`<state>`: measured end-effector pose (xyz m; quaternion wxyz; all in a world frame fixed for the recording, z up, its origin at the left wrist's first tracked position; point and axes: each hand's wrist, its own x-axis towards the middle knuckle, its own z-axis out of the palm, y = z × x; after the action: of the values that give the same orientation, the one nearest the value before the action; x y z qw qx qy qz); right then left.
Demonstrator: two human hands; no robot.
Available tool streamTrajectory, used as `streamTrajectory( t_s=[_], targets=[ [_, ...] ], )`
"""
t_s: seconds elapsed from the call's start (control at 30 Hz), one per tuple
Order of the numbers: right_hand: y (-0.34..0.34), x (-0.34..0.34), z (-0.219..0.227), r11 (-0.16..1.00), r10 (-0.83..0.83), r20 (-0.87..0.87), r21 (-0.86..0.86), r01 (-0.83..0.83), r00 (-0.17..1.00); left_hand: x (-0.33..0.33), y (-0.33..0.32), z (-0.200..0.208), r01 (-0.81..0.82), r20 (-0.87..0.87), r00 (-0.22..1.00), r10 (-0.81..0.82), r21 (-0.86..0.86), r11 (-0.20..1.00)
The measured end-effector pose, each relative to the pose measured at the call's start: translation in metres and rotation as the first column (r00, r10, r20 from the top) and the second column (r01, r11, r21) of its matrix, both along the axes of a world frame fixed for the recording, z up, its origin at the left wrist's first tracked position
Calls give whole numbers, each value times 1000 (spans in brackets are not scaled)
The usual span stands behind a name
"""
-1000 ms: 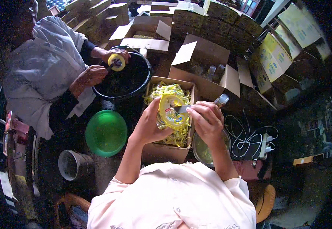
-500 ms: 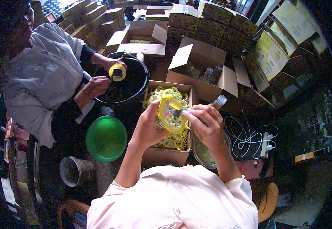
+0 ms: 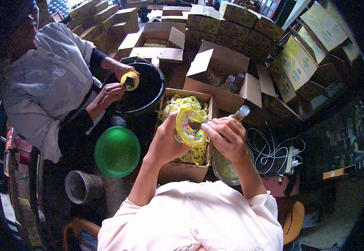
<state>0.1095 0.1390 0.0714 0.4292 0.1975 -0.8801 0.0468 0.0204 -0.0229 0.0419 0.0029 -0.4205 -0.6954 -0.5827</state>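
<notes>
My left hand (image 3: 168,136) is wrapped round a hollow yellow plastic container (image 3: 185,133) with coloured print, its round opening facing up. At the container's right rim, my right hand (image 3: 228,134) pinches a small grey blade (image 3: 207,124), mostly hidden by the fingers. Below both hands stands a cardboard box (image 3: 183,172) heaped with yellow plastic strips (image 3: 195,155). A clear glass bottle (image 3: 243,112) pokes up just beyond my right hand. Under my right wrist is a round clear bowl (image 3: 220,167), partly covered by the forearm.
At left, a co-worker's hands (image 3: 111,93) hold a similar yellow container (image 3: 129,80) over a black tub (image 3: 160,90). A green basin (image 3: 117,151) and a grey bucket (image 3: 81,187) stand nearby. Ahead is an open carton of bottles (image 3: 221,58); white cables (image 3: 270,146) lie at right.
The blade has drawn back to the right from across the container's opening, so less of it shows. My left hand keeps its hold on the container.
</notes>
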Motion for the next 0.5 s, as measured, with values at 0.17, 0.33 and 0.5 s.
streamTrajectory(
  t_s=[0.17,0.33,0.5],
  targets=[
    [4,2,-6,999,37,-14,6,-37,999,-1,1,-1,71,0,997,-71,24,997],
    [4,2,-9,979,90,-26,-179,-93,996,0,0,-4,123,-6,992,-123,11,992],
    [4,0,-14,976,92,-110,-186,-111,990,0,1,-6,168,14,986,-168,-10,986]
  ],
)
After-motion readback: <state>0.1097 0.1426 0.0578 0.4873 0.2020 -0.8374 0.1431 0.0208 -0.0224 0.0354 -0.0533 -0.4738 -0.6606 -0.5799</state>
